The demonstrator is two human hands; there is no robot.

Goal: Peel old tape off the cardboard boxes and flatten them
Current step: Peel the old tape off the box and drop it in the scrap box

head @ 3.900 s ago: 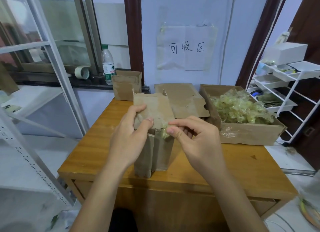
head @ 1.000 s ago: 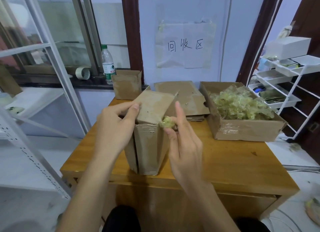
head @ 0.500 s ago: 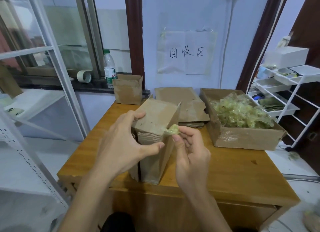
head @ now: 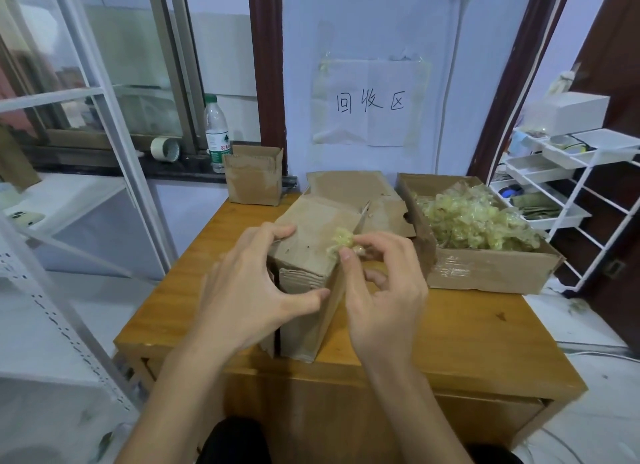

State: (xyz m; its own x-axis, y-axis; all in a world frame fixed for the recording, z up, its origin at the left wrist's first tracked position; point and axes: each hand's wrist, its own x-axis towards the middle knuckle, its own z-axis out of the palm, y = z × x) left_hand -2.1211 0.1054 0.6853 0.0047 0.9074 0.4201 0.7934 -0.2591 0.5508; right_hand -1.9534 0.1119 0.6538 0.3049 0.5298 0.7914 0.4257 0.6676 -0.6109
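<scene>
A small brown cardboard box [head: 311, 255] stands upright at the front middle of the wooden table [head: 467, 342], its top flap raised. My left hand [head: 249, 290] grips the box from the left, thumb on its near face and fingers over the flap. My right hand [head: 384, 290] pinches a crumpled wad of yellowish tape [head: 341, 240] at the box's upper right edge; whether the wad is still stuck to the box is unclear. Behind lie flattened boxes [head: 349, 189].
An open carton full of peeled tape [head: 485, 273] sits at the table's right. Another small box [head: 252, 176] stands at the back left. A water bottle [head: 216, 134] and tape roll [head: 165, 149] are on the sill. A white rack [head: 554, 186] stands right.
My right hand has curled in, now pinching the tape wad between thumb and fingers. My left hand shifted its grip on the box, thumb moving lower across the near face.
</scene>
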